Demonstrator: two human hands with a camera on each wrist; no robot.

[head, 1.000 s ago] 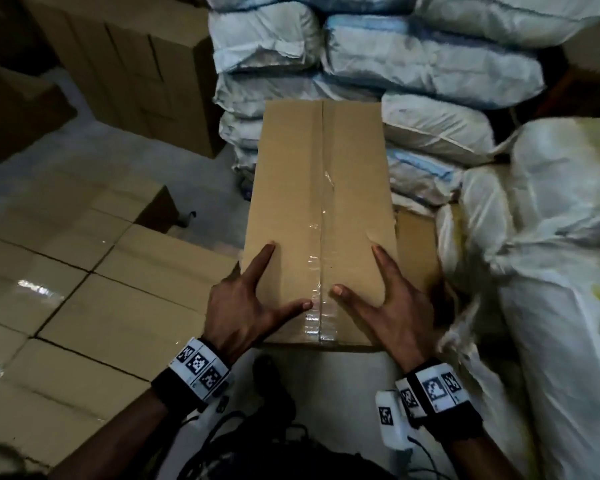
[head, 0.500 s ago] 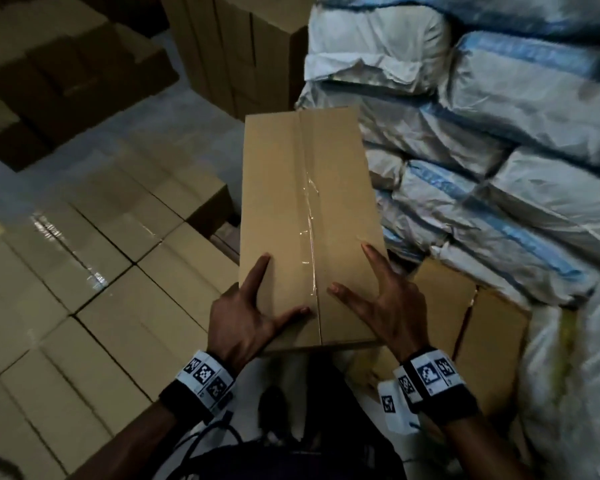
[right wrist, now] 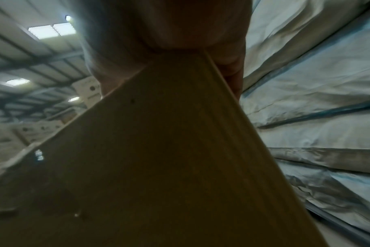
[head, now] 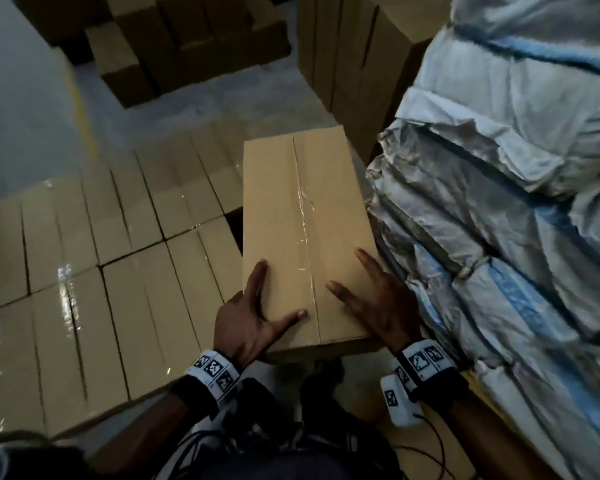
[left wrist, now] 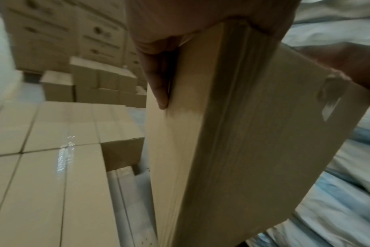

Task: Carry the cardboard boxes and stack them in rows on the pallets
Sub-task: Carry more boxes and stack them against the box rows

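I carry a long taped cardboard box (head: 302,220) level in front of me, held by its near end. My left hand (head: 253,313) grips the near left corner, thumb on top and fingers down the side (left wrist: 158,83). At the near right corner my right hand (head: 378,303) holds it the same way. The box (left wrist: 232,133) hangs beside a layer of matching boxes (head: 101,271) laid in rows low on the left. A gap (head: 234,223) in that layer lies just under the carried box's left edge, with pale slats (left wrist: 129,175) showing. The box (right wrist: 169,150) fills the right wrist view.
White and blue sacks (head: 499,202) are piled high close on the right, almost touching the box. A tall stack of cartons (head: 354,64) stands ahead, and lower cartons (head: 174,46) sit farther back. Grey floor (head: 21,98) with a yellow line (head: 82,109) lies far left.
My view and the box have swung left, away from the sacks and toward the low layer of boxes. Both hands keep the same hold on the near end.
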